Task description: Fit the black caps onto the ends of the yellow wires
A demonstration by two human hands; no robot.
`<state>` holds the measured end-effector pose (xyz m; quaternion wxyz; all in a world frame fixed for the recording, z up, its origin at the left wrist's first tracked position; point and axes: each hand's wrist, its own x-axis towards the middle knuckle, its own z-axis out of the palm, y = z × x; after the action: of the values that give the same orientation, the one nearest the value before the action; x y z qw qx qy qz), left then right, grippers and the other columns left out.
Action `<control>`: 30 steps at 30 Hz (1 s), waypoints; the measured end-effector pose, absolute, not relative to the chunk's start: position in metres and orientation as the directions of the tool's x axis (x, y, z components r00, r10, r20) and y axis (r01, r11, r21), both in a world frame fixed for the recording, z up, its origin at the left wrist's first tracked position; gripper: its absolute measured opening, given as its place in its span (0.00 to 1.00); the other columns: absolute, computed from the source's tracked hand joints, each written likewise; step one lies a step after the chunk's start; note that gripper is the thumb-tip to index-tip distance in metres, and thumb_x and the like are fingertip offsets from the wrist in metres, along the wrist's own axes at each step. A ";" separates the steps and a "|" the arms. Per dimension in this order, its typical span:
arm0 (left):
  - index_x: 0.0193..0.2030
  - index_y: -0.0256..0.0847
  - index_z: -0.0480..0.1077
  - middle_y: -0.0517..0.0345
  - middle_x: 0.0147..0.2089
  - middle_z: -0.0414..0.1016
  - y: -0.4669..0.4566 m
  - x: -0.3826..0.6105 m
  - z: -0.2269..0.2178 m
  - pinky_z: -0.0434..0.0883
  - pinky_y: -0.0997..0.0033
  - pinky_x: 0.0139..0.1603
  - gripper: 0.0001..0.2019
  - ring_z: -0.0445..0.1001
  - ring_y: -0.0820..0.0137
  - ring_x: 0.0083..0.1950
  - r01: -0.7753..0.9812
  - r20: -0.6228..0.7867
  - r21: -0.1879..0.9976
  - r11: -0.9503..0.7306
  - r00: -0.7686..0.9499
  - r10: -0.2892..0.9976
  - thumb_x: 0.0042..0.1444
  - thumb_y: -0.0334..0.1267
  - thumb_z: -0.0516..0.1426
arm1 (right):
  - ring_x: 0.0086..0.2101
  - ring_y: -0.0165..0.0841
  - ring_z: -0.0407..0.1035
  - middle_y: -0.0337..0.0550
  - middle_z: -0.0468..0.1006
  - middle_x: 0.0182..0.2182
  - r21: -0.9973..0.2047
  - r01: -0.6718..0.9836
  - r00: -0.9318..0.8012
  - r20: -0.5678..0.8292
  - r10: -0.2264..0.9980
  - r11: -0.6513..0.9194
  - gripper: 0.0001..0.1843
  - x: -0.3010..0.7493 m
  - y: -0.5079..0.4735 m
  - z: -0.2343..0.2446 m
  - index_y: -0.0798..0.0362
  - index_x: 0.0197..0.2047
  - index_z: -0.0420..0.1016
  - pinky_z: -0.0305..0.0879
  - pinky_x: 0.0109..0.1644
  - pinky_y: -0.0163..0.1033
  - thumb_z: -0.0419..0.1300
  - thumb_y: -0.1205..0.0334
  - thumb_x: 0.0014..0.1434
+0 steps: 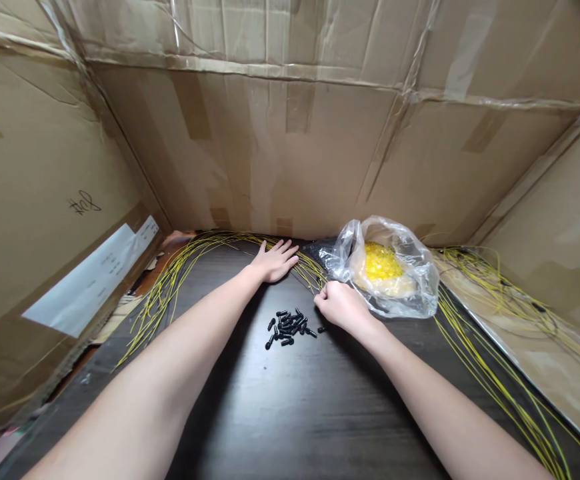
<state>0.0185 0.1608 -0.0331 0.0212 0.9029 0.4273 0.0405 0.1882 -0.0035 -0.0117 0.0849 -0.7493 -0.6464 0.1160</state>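
Pressing left hand (275, 261), spread flat, onto yellow wires (306, 267) at far edge of tabletop (300, 413); holding right hand (339, 307), fingertips pressed together, beside plastic bag (420, 280) of yellow pieces (383, 261); black caps (286, 330) lying piled between hands; any pinched wire indiscernible.

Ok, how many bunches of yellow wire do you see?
2. One bunch fans out past the left hand; the other bunch lies right of the clear plastic bag. More wire may be hidden behind the bag.
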 end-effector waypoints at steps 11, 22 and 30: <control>0.73 0.52 0.48 0.59 0.76 0.42 0.160 0.019 -0.034 0.37 0.32 0.69 0.33 0.41 0.58 0.76 0.776 0.062 0.074 -0.626 0.623 0.780 0.66 0.59 0.31 | 0.41 0.45 0.76 0.49 0.82 0.40 -0.303 0.946 0.099 -0.083 0.992 -0.120 0.14 0.193 -0.003 -0.011 0.50 0.37 0.77 0.64 0.40 0.42 0.58 0.49 0.59; 0.73 0.53 0.49 0.58 0.76 0.43 0.160 0.020 -0.035 0.38 0.32 0.69 0.32 0.43 0.59 0.76 0.778 0.073 0.072 -0.624 0.620 0.782 0.67 0.59 0.32 | 0.34 0.38 0.75 0.49 0.81 0.31 -0.327 0.944 0.055 -0.001 0.998 -0.052 0.08 0.195 -0.003 -0.011 0.53 0.27 0.74 0.60 0.35 0.37 0.58 0.61 0.55; 0.73 0.53 0.50 0.58 0.76 0.44 0.159 0.020 -0.035 0.38 0.33 0.69 0.33 0.43 0.57 0.76 0.780 0.079 0.076 -0.621 0.616 0.784 0.66 0.59 0.32 | 0.24 0.29 0.71 0.41 0.79 0.26 -0.532 0.846 0.038 0.016 0.999 -0.024 0.01 0.200 0.003 -0.011 0.54 0.30 0.72 0.61 0.29 0.32 0.60 0.68 0.53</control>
<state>0.0198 0.1591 -0.0349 0.0169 0.8988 0.4350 0.0523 0.2002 0.0027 -0.0113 0.2051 -0.6908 -0.6678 0.1865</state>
